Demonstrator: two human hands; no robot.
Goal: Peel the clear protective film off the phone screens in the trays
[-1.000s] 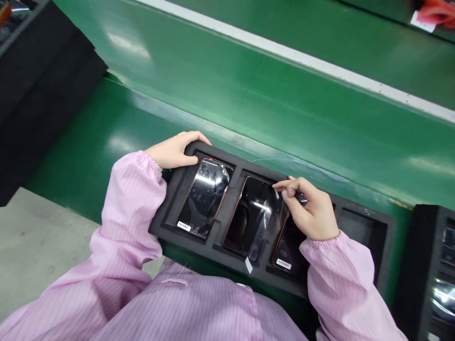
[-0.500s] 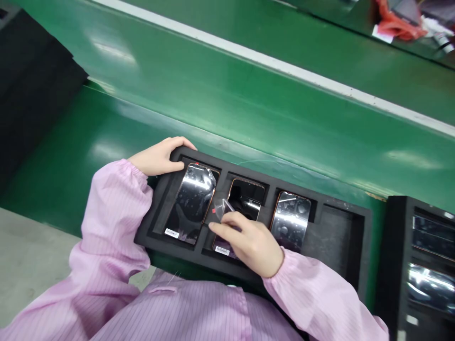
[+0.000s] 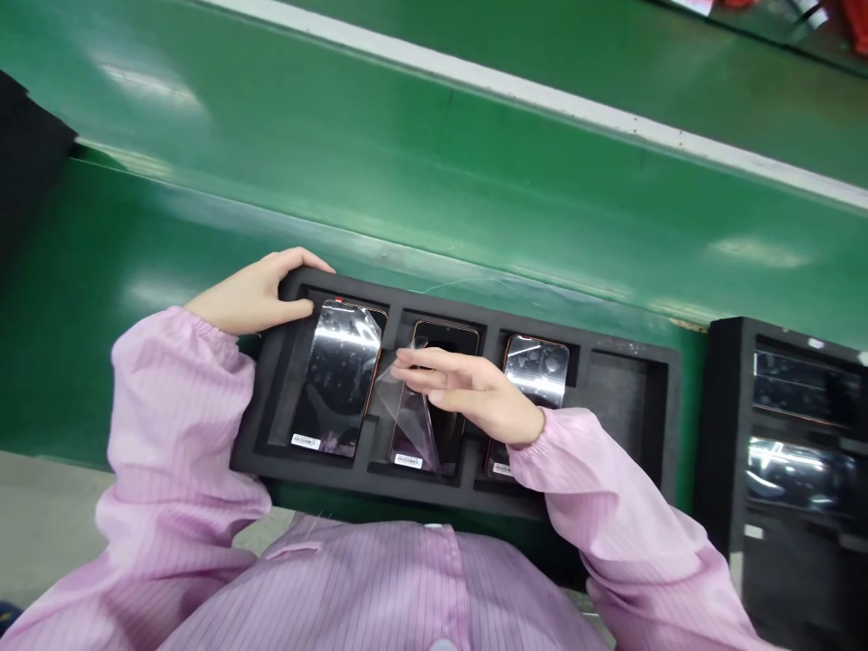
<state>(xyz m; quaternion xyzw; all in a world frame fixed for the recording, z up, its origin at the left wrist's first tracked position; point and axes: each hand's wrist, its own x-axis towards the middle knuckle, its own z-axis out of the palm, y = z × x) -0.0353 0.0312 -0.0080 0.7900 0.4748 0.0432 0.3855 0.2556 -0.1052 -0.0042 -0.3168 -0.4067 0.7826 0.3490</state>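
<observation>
My left hand grips the far left corner of a black foam tray, fingers over the outer edge and thumb on the rim. Over the second compartment, my right hand has its fingertips on a clear protective film. The film slants partly over a smartphone and past its left edge; the exact grip is partly hidden. A smartphone with a glossy film and a red tab lies in the left compartment. The third compartment holds another filmed smartphone, partly behind my right hand and sleeve.
A second black tray with glossy phones stands on the right of the green bench. Black stacked foam is at the far left. A white strip crosses behind, and red items lie at the top right.
My right hand has moved up and slightly left, its fingers straighter. The clear film now stretches down across the second phone's lower left. My left hand still holds the tray corner; the view has shifted.
</observation>
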